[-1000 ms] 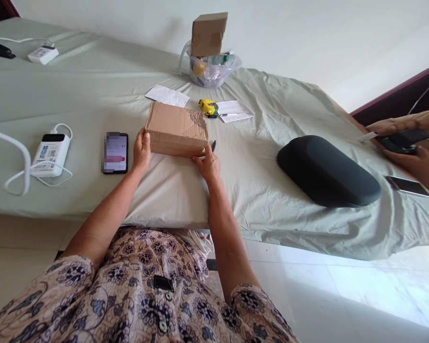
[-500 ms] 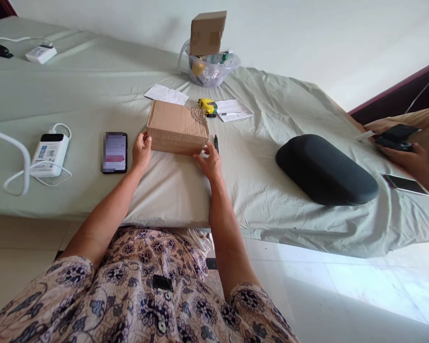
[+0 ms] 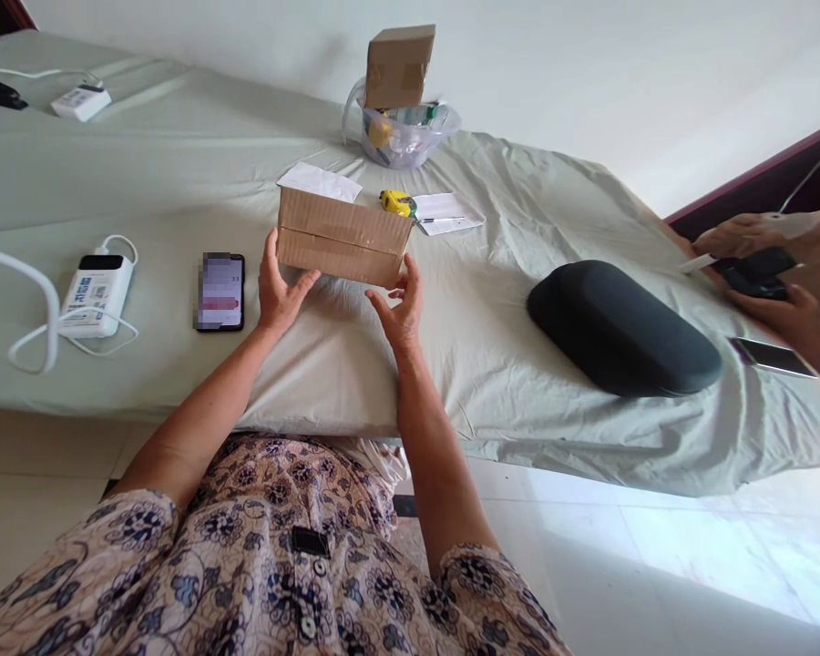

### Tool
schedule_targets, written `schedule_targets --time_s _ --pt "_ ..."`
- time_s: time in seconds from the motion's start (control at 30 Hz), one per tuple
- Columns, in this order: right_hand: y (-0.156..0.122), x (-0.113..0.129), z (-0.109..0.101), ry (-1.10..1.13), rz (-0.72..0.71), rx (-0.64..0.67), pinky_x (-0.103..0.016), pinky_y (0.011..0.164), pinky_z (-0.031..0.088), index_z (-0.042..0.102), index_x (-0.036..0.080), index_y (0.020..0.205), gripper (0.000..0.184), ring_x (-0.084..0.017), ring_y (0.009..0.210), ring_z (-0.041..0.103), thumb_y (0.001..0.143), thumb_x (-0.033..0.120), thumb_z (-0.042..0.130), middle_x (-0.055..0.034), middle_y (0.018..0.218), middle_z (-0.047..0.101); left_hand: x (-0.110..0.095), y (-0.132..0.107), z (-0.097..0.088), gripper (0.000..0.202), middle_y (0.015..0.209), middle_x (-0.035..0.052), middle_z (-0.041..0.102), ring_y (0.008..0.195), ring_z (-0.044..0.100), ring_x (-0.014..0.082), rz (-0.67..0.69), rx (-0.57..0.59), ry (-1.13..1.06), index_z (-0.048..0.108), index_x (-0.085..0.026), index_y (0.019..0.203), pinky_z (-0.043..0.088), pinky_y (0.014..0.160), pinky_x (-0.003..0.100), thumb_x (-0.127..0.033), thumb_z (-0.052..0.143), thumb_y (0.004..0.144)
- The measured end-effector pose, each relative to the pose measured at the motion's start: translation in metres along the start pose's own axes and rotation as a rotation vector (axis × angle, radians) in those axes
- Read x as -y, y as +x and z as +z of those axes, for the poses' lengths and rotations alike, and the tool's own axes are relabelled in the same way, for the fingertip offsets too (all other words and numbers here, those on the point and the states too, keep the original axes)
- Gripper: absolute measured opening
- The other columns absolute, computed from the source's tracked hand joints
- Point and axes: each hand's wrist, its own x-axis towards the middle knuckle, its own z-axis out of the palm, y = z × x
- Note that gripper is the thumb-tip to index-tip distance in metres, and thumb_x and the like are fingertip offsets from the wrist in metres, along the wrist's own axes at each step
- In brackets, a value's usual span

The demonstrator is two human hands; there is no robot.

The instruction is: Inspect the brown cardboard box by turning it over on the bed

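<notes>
A brown cardboard box is tipped up between my hands, its long side with a lengthwise seam turned towards me. My left hand grips its left end, the thumb by the lower edge. At the lower right corner, my right hand has its fingers against the box, with the thumb held off below it. Behind the box lie a white paper and a yellow tape measure. A pen rests on another white paper to the right.
A smartphone and a white power bank with a cable lie left. At the back, a second box sits on a plastic basket. A black case stands right, near another person's hand holding a dark object.
The box has tilted, so its top no longer shows and its side faces me. My left thumb has moved under its lower edge. The black marker by my right hand is now hidden.
</notes>
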Motion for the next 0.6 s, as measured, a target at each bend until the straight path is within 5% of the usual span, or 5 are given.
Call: schedule_targets --time_s 0.27,0.6 --pt "-0.010 0.011 0.017 -0.175 0.053 -0.107 -0.042 0.083 0.055 0.031 0.026 0.154 0.100 -0.026 0.102 0.058 0.075 0.067 0.075 -0.0136 0.120 0.054 -0.012 -0.011 0.009 0.124 0.161 0.0198 0.035 0.153 0.029 0.0413 -0.032 0.019 0.264 0.017 -0.023 0.161 0.025 0.125 0.058 -0.063 0.085 0.065" --pt "-0.003 0.013 0.008 0.064 0.013 -0.006 -0.029 0.061 0.049 0.044 0.027 0.146 0.079 -0.013 0.063 0.049 0.082 0.065 0.069 0.0026 0.079 0.053 0.013 -0.001 0.002 0.121 0.170 0.0140 0.013 0.158 0.020 0.0324 0.000 0.063 -0.003 0.007 -0.032 0.161 0.034 0.124 0.047 -0.067 0.079 0.071"
